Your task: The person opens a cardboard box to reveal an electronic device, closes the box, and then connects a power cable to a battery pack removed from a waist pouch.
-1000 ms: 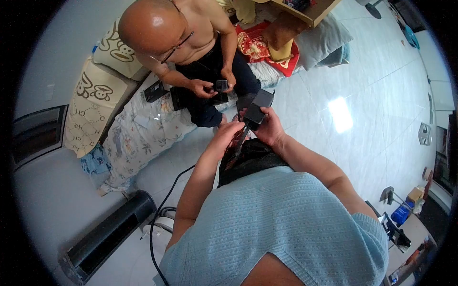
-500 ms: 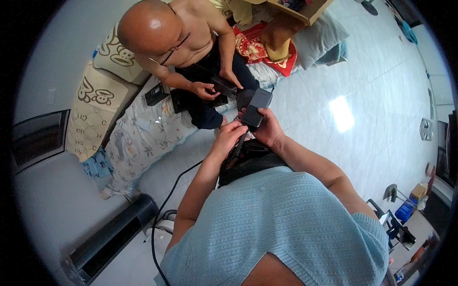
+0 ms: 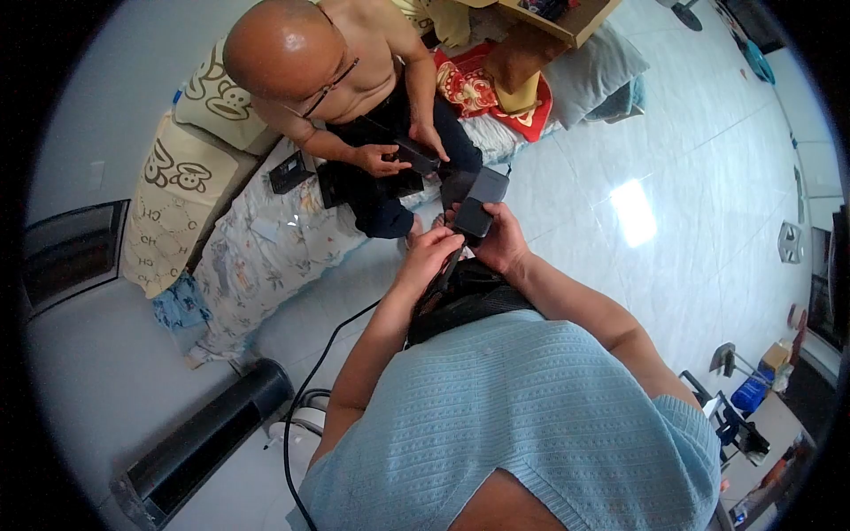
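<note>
My right hand [image 3: 501, 241] wraps round a black rectangular device [image 3: 485, 195], which is tilted and held above my waist. At the device's lower left corner, my left hand [image 3: 434, 251] pinches a dark cord-like strip [image 3: 452, 260]. The strip runs down towards a black mesh bag [image 3: 469, 305] at my waist; its end under my fingers is hidden. Across from me, a seated person [image 3: 354, 97] holds a similar black box [image 3: 416, 156] in both hands above the lap.
The person sits on a floral-covered sofa [image 3: 257, 265] with patterned cushions [image 3: 177, 212]. An open cardboard box [image 3: 580, 26], a red cloth [image 3: 460, 84] and a grey pillow [image 3: 602, 71] lie at its far end. A black cable [image 3: 332, 341] hangs at my left. A dark tower-like appliance [image 3: 204, 442] is lower left.
The device in my right hand has shifted very slightly, with my left fingers still at its lower corner. The seated person's hands and box have moved a little.
</note>
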### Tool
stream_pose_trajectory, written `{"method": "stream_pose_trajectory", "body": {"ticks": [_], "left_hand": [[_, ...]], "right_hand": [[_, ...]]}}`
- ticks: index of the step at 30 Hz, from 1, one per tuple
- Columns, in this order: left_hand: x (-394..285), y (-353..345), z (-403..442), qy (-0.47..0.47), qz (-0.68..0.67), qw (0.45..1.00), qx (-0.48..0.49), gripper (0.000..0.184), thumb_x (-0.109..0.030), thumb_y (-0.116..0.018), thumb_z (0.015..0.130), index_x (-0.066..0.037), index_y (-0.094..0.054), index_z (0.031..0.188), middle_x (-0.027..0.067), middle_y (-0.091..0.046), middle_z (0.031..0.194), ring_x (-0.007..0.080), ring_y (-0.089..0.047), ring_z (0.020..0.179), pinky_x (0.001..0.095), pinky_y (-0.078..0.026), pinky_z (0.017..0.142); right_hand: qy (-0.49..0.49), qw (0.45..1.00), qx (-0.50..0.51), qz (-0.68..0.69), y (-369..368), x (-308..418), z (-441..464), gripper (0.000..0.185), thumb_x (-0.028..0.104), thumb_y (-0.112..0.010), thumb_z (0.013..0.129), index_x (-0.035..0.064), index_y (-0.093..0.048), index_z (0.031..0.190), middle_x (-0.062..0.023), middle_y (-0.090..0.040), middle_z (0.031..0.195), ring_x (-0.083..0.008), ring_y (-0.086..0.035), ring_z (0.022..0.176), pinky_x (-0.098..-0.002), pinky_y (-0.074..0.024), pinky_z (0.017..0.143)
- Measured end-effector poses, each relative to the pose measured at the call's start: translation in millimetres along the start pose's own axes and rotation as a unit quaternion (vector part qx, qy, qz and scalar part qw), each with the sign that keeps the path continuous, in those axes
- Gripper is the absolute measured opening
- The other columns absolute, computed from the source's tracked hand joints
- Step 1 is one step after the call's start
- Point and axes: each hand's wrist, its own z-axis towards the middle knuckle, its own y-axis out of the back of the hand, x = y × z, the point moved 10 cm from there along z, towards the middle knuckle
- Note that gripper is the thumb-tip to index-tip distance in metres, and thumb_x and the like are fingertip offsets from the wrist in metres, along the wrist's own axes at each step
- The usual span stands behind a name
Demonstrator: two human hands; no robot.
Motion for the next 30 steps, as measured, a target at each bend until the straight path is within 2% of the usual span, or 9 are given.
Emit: {"method": "stream_pose_trajectory", "body": {"ticks": [7, 23, 30], "left_hand": [[4.1, -4.2, -0.8, 0.021, -0.066, 0.998, 0.004, 0.015, -0.017, -0.056, 0.086, -0.003, -0.06, 0.084, -0.0017, -0.057, 0.076, 0.0058, -0.052, 0.068, 0.0188, -0.04, 0.061], [1.3, -3.7, -1.7, 0.005, -0.057, 0.998, 0.001, 0.016, -0.018, -0.057, 0.085, -0.003, -0.06, 0.08, -0.0025, -0.055, 0.071, 0.0057, -0.05, 0.064, 0.0192, -0.039, 0.057], [7.8, -2.8, 0.9, 0.003, -0.058, 0.998, 0.018, 0.014, -0.017, -0.056, 0.086, -0.004, -0.06, 0.084, -0.0015, -0.057, 0.072, 0.0059, -0.052, 0.063, 0.0187, -0.04, 0.057]], "right_hand": [[-0.004, 1.0, -0.016, 0.017, 3.2, -0.3, -2.0, 0.049, 0.028, -0.052, 0.077, 0.0022, -0.046, 0.118, -0.0138, -0.057, 0.11, -0.0278, -0.054, 0.105, -0.0396, -0.0404, 0.092], [-0.007, 1.0, 0.003, 0.023, 2.6, -2.2, -1.7, 0.05, 0.026, -0.052, 0.078, 0.002, -0.044, 0.12, -0.0145, -0.056, 0.112, -0.0288, -0.054, 0.105, -0.0407, -0.0404, 0.094], [-0.013, 1.0, -0.005, 0.011, 1.3, -1.7, -3.9, 0.051, 0.028, -0.051, 0.078, 0.0016, -0.043, 0.121, -0.0158, -0.056, 0.114, -0.0296, -0.054, 0.105, -0.0414, -0.0403, 0.094]]}}
